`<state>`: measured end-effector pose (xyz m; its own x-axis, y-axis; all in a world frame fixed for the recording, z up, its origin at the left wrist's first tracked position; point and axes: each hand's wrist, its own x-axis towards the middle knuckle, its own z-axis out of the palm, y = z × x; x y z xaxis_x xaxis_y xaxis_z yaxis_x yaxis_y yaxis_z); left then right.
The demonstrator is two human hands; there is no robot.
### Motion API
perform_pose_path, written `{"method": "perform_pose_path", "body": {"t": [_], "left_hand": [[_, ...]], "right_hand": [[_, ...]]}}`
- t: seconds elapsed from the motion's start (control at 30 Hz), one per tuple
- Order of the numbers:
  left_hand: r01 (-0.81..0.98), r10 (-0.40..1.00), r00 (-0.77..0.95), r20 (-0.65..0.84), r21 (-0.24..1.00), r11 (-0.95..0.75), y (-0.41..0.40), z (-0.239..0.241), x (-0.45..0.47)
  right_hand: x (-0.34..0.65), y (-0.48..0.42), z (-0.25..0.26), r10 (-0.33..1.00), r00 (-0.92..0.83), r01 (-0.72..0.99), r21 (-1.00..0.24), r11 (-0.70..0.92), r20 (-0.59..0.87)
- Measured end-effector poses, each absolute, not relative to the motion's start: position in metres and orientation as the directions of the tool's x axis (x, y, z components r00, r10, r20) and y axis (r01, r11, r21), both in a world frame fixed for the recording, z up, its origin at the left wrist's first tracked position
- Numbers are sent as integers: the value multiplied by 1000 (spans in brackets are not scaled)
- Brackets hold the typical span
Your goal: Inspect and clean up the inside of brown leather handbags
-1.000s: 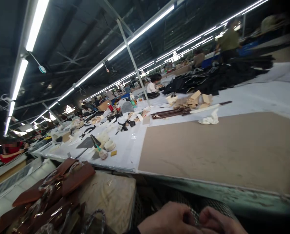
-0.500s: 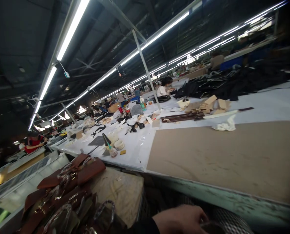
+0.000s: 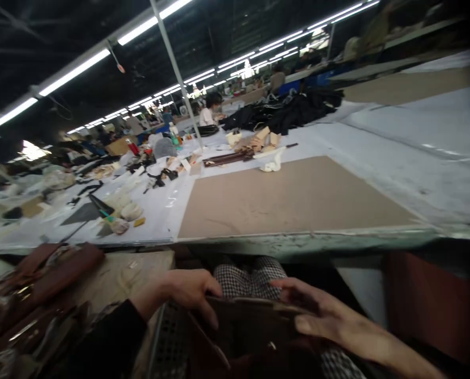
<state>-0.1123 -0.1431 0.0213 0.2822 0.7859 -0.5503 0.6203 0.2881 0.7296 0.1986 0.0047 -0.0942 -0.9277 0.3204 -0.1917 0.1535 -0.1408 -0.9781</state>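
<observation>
On my lap, at the bottom of the head view, lies a dark reddish-brown leather bag (image 3: 254, 331) with its mouth spread and a dark inside showing. My left hand (image 3: 193, 292) grips the bag's left rim, thumb on the inner side and fingers bent over the edge. At the opposite rim my right hand (image 3: 317, 310) holds the bag, thumb near the inside and fingers stretched along the far edge. A small shiny spot shows inside the bag. The bag's lower part is dark and blurred.
Brown bags with metal fittings (image 3: 67, 271) are piled at left beside a worn board (image 3: 128, 273). The worktable (image 3: 409, 116) edge runs ahead, with a brown mat (image 3: 298, 195) on it. A reddish-brown panel (image 3: 424, 300) stands at right. A person (image 3: 209, 113) sits farther off.
My view has swung right and levelled. My left hand has come into clear view, and both hands are now on the bag, which was barely visible before.
</observation>
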Motion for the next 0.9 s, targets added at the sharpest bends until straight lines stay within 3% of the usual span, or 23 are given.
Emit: {"method": "perform_pose_path", "body": {"t": [0.1, 0.27, 0.37, 0.57, 0.77, 0.9], "left_hand": [[569, 770, 279, -573, 745, 348, -148, 1, -112], [410, 819, 146, -555, 787, 460, -151, -10, -100], [347, 826, 86, -558, 793, 500, -149, -13, -100], [357, 869, 101, -485, 833, 423, -140, -21, -101], [455, 876, 127, -465, 812, 365, -135, -20, -102], [418, 894, 205, -399, 861, 289, -134, -22, -104]], "right_hand": [[192, 3, -96, 318, -927, 83, -936, -343, -199], [182, -2, -88, 331, -925, 71, -941, -332, -187], [184, -3, -76, 366, -912, 115, -971, -209, -187], [171, -7, -68, 427, -904, 144, -941, 306, 0], [165, -14, -68, 417, -909, 151, -906, 396, 31], [166, -12, -59, 365, -931, 181, -890, 419, -17]]}}
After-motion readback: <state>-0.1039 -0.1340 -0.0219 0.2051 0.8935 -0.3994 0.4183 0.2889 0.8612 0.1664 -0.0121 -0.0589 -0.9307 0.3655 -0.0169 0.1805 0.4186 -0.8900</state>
